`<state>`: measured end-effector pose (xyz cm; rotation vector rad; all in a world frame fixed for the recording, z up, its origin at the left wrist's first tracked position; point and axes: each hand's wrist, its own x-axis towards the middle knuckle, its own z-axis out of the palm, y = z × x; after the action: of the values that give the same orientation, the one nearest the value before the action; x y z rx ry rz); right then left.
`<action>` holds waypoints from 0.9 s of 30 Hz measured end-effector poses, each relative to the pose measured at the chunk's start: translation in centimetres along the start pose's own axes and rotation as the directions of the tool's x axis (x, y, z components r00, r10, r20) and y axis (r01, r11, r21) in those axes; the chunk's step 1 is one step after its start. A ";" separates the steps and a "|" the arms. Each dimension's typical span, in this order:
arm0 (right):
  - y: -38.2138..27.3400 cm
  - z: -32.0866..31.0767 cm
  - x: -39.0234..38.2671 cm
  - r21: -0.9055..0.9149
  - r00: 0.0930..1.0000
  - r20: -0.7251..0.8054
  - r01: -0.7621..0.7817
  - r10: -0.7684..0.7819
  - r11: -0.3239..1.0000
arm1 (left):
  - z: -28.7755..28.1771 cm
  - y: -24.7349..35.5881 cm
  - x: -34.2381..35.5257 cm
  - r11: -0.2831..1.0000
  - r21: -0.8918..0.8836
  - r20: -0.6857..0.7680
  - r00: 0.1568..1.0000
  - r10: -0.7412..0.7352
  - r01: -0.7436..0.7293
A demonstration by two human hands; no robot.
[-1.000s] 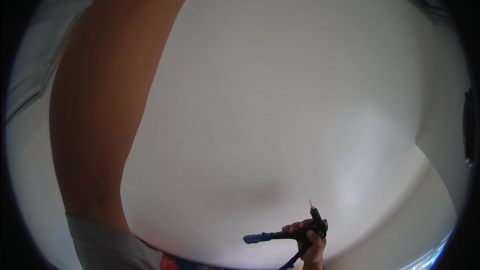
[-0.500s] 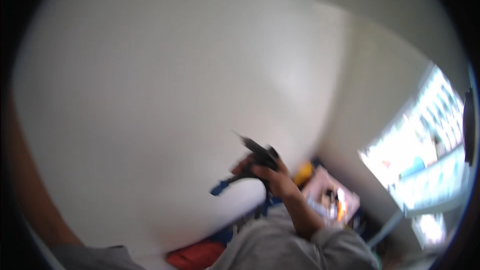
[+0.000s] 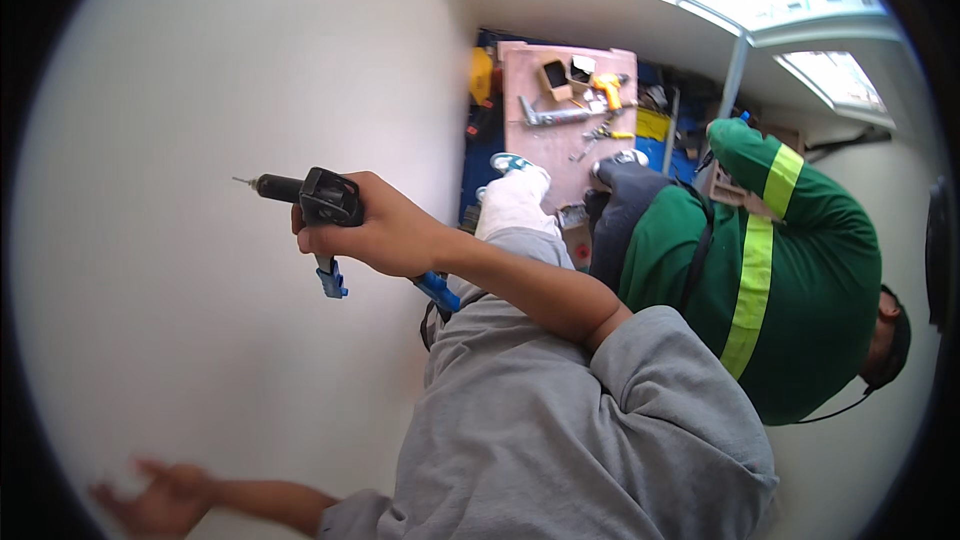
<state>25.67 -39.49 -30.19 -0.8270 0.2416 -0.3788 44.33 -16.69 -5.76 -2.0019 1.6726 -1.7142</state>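
- Rivet gun (image 3: 332,198) is sitting in the right hand (image 3: 390,230), which is closing around its black body, in front of the pale wall (image 3: 200,320).
- Nose tip is pointing toward the view's left edge, with open room around it; gap to wall isn't reading clearly.
- Blue grips (image 3: 332,281) are standing apart, one below the hand, one by the forearm.
- Left hand (image 3: 165,500) is hanging near the lower left edge, blurring, fingers spreading wide.
- Co-worker (image 3: 810,290) in green with yellow bands is crowding the right side, narrowing room there.
- Pink board (image 3: 525,145) is lying up top, alongside the wall; orange drill (image 3: 608,90) is resting near its right edge.
- White-and-green shoe (image 3: 512,162) is overlapping the board's lower left edge in view.
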 end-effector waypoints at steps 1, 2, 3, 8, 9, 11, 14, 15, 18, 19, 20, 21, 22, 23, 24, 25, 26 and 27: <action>1.2 -1.1 0.1 -0.023 0.997 -0.069 -0.033 0.031 0.999 | 3.1 3.3 -3.7 0.949 -0.313 0.046 0.999 -0.019 0.033; 2.4 -2.2 0.2 -0.020 0.991 -0.129 -0.045 0.042 0.999 | 5.9 6.3 -7.0 0.893 -0.436 0.026 0.994 -0.107 0.108; 3.7 -3.5 0.2 -0.035 0.980 -0.196 -0.036 0.028 0.999 | 8.5 8.8 -9.8 0.874 -0.456 0.049 0.985 -0.164 0.168; 10.9 -10.7 -0.6 0.015 0.870 -0.482 -0.110 0.104 0.994 | 15.1 12.0 -15.6 0.980 -0.036 -0.051 0.979 -0.198 0.196; 12.5 -13.1 -0.3 -0.004 0.861 -0.505 -0.073 0.061 0.997 | 15.6 11.6 -15.7 0.974 0.048 -0.019 0.975 -0.222 0.223; 15.9 -18.1 -0.3 0.050 0.799 -0.596 -0.063 0.081 0.997 | 16.0 10.9 -15.8 0.990 0.010 -0.035 0.990 -0.140 0.140; 22.3 -27.0 -0.5 0.168 0.646 -0.749 -0.023 0.143 0.986 | 16.0 11.2 -16.5 0.995 0.088 -0.009 0.999 -0.053 0.054; 24.8 -30.1 -0.8 0.192 0.574 -0.794 -0.076 0.201 0.978 | 15.9 11.8 -17.0 0.931 0.364 0.288 0.954 -0.088 -0.024; 32.0 -40.3 -1.8 0.305 0.457 -0.861 0.112 0.224 0.946 | 16.1 16.2 -20.3 0.984 0.130 0.468 0.867 -0.170 0.122; 34.4 -44.0 -2.3 0.260 0.419 -0.883 0.059 0.212 0.964 | 16.3 18.8 -22.1 0.977 0.028 0.560 0.806 -0.191 0.212; 36.7 -47.8 -2.8 0.273 0.375 -0.896 0.045 0.237 0.961 | 16.4 21.9 -24.1 0.947 -0.056 0.644 0.737 -0.208 0.316; 39.1 -51.8 -3.4 0.267 0.339 -0.910 0.042 0.238 0.963 | 16.5 25.6 -26.4 0.896 -0.126 0.723 0.658 -0.211 0.426; 41.5 -55.6 -3.9 0.265 0.325 -0.916 0.051 0.235 0.963 | 16.5 29.5 -28.8 0.824 -0.181 0.797 0.571 -0.196 0.537; 44.0 -59.5 -4.7 0.242 0.306 -0.926 0.034 0.220 0.970 | 16.4 33.6 -31.4 0.739 -0.210 0.863 0.477 -0.168 0.640; 46.4 -63.2 -5.5 0.238 0.256 -0.940 0.014 0.227 0.971 | 16.5 37.7 -34.0 0.658 -0.209 0.955 0.294 -0.021 0.724; 48.9 -66.7 -6.6 0.258 0.176 -0.950 -0.019 0.257 0.966 | 16.6 41.6 -36.5 0.573 -0.214 0.973 0.121 0.197 0.791; 51.3 -69.9 -7.9 0.244 0.144 -0.957 -0.068 0.252 0.967 | 17.1 45.1 -39.0 0.532 -0.142 0.978 0.034 0.207 0.835; 53.5 -73.1 -9.1 0.226 0.152 -0.958 -0.122 0.244 0.966 | 17.9 48.0 -41.3 0.491 -0.102 0.964 -0.035 0.263 0.865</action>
<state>4.08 -51.48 -117.81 -0.2934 1.5905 -0.6633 32.01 -18.63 -70.36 -2.8399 1.1284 1.1400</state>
